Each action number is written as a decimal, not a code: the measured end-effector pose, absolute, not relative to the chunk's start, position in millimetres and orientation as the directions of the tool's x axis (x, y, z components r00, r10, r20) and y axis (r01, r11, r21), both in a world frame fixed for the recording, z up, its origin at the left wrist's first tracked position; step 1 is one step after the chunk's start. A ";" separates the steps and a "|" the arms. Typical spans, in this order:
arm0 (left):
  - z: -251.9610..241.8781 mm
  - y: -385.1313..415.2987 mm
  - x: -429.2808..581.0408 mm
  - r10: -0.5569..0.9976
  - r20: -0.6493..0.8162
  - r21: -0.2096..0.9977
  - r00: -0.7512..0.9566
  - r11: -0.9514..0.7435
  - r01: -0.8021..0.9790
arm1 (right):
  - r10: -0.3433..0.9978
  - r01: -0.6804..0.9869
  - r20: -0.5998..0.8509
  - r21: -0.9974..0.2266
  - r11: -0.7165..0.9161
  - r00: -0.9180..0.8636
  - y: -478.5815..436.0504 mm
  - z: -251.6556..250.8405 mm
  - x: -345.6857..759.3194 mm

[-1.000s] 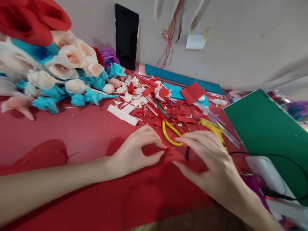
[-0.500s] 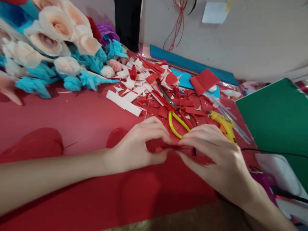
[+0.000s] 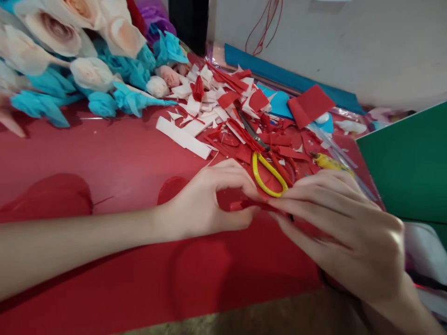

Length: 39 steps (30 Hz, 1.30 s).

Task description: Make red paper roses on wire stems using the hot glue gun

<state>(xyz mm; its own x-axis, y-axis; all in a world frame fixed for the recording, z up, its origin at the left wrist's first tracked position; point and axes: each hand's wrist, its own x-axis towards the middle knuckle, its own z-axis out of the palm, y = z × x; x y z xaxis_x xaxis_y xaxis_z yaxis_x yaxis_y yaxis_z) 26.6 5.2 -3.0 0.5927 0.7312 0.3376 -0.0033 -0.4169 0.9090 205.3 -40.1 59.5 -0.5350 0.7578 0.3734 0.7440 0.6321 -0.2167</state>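
Note:
My left hand [image 3: 206, 200] pinches a small strip of red crepe paper [image 3: 246, 204] between thumb and fingertips. On its other end, my right hand [image 3: 349, 228] closes its fingertips, so the piece runs between both hands; much of it is hidden by the fingers. Just beyond the hands lie yellow-handled scissors [image 3: 268, 179], with their blades among paper scraps. Rounded red paper pieces lie near the left forearm, one petal-like [image 3: 59, 193] with a thin stem or thread at its side, another [image 3: 171, 188] partly behind the left wrist.
Red and white paper scraps [image 3: 209, 100] pile up at the back. Crepe paper flowers [image 3: 92, 74] in cream and blue crowd the back left. A yellow glue gun [image 3: 331, 163], clear sticks and a green board [image 3: 405, 158] stand at the right. A blue roll [image 3: 289, 77] lies along the wall.
My right hand has moved right and turned somewhat, still pinching the red paper. The left hand keeps its pinch. The whole view has shifted slightly.

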 end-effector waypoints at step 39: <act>-4.2 4.5 25.3 0.728 0.394 0.891 0.561 -0.452 -0.039 | 0.729 0.740 0.415 -0.173 0.651 -0.545 -39.9 58.4 202.3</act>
